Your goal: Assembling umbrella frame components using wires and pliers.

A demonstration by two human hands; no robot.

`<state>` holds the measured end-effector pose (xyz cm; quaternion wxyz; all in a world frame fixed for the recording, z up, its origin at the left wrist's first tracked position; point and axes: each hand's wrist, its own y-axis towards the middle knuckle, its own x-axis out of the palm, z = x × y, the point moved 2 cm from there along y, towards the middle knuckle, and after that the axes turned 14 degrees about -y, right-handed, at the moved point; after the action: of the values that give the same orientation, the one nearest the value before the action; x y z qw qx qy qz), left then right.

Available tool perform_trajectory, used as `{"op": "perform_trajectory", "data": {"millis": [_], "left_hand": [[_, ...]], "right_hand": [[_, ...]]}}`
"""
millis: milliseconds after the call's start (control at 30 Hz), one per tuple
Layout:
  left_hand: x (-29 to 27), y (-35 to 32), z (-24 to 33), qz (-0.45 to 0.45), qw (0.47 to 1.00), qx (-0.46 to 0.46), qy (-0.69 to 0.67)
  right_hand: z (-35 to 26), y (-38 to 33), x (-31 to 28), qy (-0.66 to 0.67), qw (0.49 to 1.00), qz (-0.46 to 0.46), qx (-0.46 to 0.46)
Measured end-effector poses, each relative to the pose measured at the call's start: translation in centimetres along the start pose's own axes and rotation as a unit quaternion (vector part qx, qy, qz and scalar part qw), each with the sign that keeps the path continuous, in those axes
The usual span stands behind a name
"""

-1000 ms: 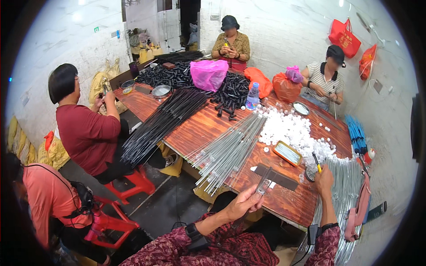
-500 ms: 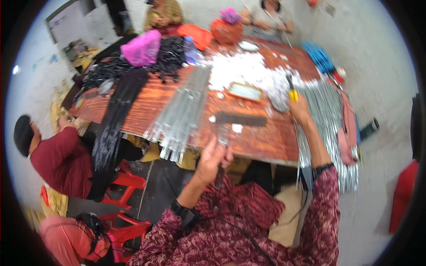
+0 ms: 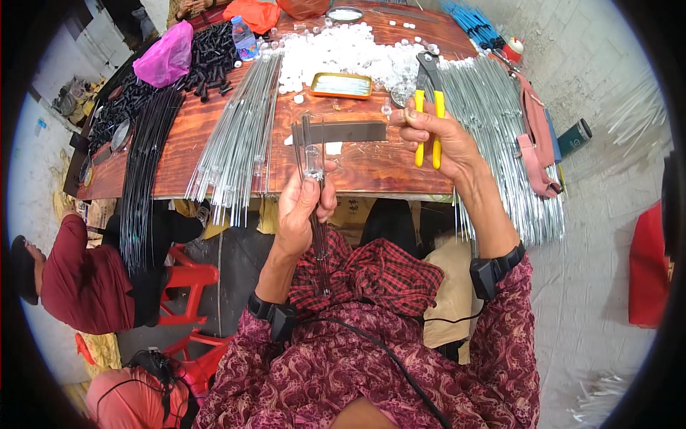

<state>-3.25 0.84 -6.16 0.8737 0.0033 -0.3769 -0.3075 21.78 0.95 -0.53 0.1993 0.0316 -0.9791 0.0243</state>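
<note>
Several thin grey metal rods (image 3: 320, 243) with a clear plastic fitting (image 3: 313, 160), pinched by the left hand (image 3: 300, 207) near the flat dark bar (image 3: 350, 131), should be light, springy – best held at the fitting – while, right of that bar, the right hand (image 3: 449, 136) grips yellow-handled black pliers (image 3: 428, 71).

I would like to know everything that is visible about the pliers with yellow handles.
The pliers have a dark, metal-looking head and two yellow handles, seemingly plastic-coated. The right hand's grip closes around the handles, whose ends show below the fingers, slightly apart. Held over the red-brown table, the head points away from the person; whether the jaws fully meet is unclear.
</note>
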Motion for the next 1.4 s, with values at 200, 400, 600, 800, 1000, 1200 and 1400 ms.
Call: {"op": "perform_trajectory", "data": {"millis": [200,400,600,800,1000,1200,1400], "left_hand": [[0.0,-0.3,0.1,0.020,0.999,-0.001,-0.047],[0.7,0.3,0.5,0.076,0.997,-0.014,0.002],[-0.8,-0.3,1.1,0.096,0.995,-0.023,0.012],[-1.4,0.0,1.3,0.107,0.993,-0.054,0.019],[-2.1,1.6,2.3,0.069,0.987,-0.095,0.114],[-4.1,1.7,2.4,0.000,0.982,-0.118,0.149],[-2.4,-0.1,1.8,0.073,0.989,-0.130,-0.022]], "right_hand": [[1.5,-0.7,2.1,-0.079,0.997,-0.007,-0.018],[5.3,-3.3,7.1,-0.366,0.930,0.014,-0.019],[4.7,-3.8,9.8,-0.503,0.841,0.048,-0.196],[4.1,-4.0,10.6,-0.665,0.630,0.022,-0.400],[3.5,-3.4,10.5,-0.712,0.506,0.073,-0.481],[2.6,-4.2,10.8,-0.703,0.534,0.073,-0.463],[4.0,-4.9,10.8,-0.643,0.660,0.075,-0.380]]}}
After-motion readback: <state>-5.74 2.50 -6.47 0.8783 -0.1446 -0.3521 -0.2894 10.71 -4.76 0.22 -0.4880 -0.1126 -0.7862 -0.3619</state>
